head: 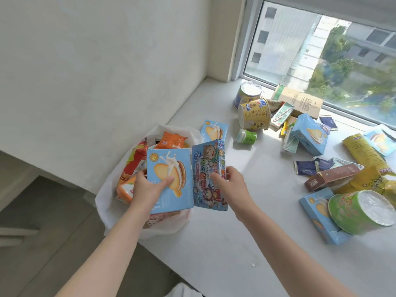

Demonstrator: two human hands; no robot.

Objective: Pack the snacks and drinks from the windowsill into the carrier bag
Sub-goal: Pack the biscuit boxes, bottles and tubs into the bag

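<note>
Plastic, thin, white and crumpled, makes up the carrier bag (102,198), which stands open-mouthed at the left end of the smooth white windowsill (235,243). Glossy packets crowd its inside, among them a red packet (134,163) and an orange packet (171,141); whatever lies deeper is hidden.

The left hand (147,187) grips a flat, pale blue cardboard biscuit box (171,168) upright over the bag's mouth. Its thumb is pressed across the printed front and its fingers are out of sight behind.

Just beside that, the right hand (230,183) pinches a darker blue cartoon box (206,159) near its right edge, thumb on the face and fingers curled round the side. Whether this box's base rests on the sill cannot be told. Behind it a second biscuit box (214,130) peeps up, its lower half covered.

Further right, well apart from both hands, lie a small green pot (246,136) on its side, a tipped yellow tub (255,113), a blue tin (248,93) and a brown paper bag (300,100) by the window. Nearer the person are a brown carton (332,176) and a round green tub (360,213) with a white lid. Print on all of them is too blurred to read.
</note>
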